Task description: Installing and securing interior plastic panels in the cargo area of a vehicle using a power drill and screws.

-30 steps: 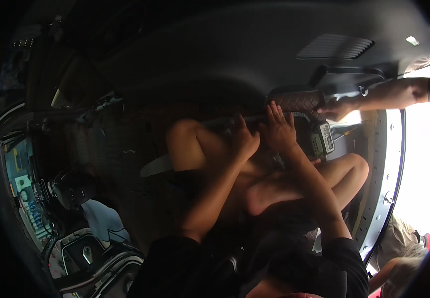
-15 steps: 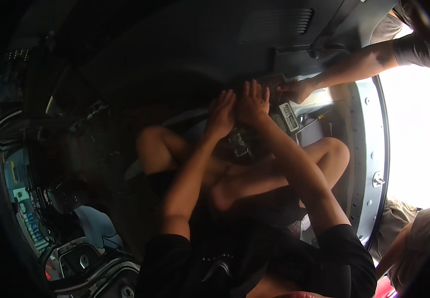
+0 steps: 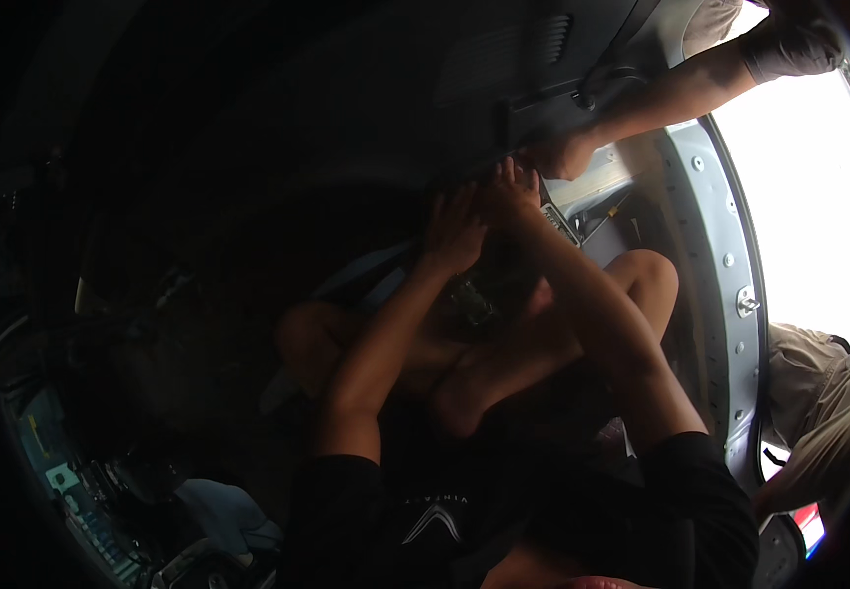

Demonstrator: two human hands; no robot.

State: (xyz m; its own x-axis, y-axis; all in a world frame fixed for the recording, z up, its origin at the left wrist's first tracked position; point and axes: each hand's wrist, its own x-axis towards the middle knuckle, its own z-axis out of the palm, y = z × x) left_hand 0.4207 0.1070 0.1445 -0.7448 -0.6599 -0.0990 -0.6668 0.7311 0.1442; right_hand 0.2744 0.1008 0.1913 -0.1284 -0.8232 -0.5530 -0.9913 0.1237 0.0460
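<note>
A large dark trim panel (image 3: 385, 128) with a slotted vent fills the far side. My left hand (image 3: 456, 234) lies flat against its lower edge, fingers stretched out and slightly spread. Just right of it, my right hand (image 3: 513, 201) presses on the same area, fingers extended and palm hidden. Neither hand appears to grip anything. Another person's hand (image 3: 564, 155) reaches in from the right and touches the panel beside my right hand. Below my hands is a dark part with metal pieces (image 3: 474, 299), dim and hard to make out. My right forearm partly covers a labelled box (image 3: 559, 224).
My bent legs lie under my forearms. A thin tool with a yellow-orange handle (image 3: 614, 210) rests right of the box. The pale metal door frame (image 3: 714, 236) carries a latch striker (image 3: 747, 302). Light blue cloth (image 3: 228, 510) lies at lower left. Another person's trousers (image 3: 813, 393) show outside.
The view has shifted and darkened. My hands stay against the panel, the left a little further from the right's fingertips. The other person's hand remains at the panel edge.
</note>
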